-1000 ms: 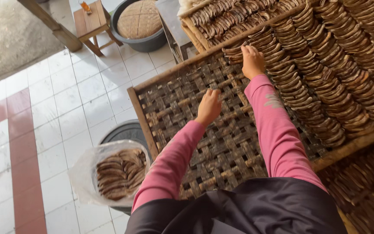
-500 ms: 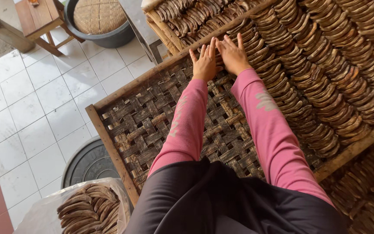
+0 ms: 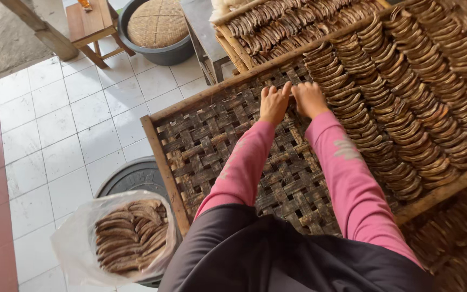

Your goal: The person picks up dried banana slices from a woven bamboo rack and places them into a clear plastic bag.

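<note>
A woven bamboo tray (image 3: 217, 140) in a wooden frame lies in front of me. Its right half is covered with overlapping rows of dried brown slices (image 3: 406, 108), and its left half is bare weave. My left hand (image 3: 274, 104) and my right hand (image 3: 310, 99) rest side by side at the tray's far edge, just left of the nearest row. The left hand's fingers lie stretched out on the weave. The right hand's fingers curl downward, and what is under them is hidden. Both arms are in pink sleeves.
A clear plastic bag of brown slices (image 3: 128, 235) sits on a dark round container (image 3: 131, 176) at the lower left. Another filled tray (image 3: 287, 24) lies beyond, and a further one (image 3: 449, 238) below right. A grey basin with a woven lid (image 3: 158, 24) and a wooden stool (image 3: 90, 21) stand on the white tiled floor (image 3: 55, 124).
A second ago my left hand was mid-tray and my right hand was at the rows. Both are now together at the far edge, and my view has shifted right.
</note>
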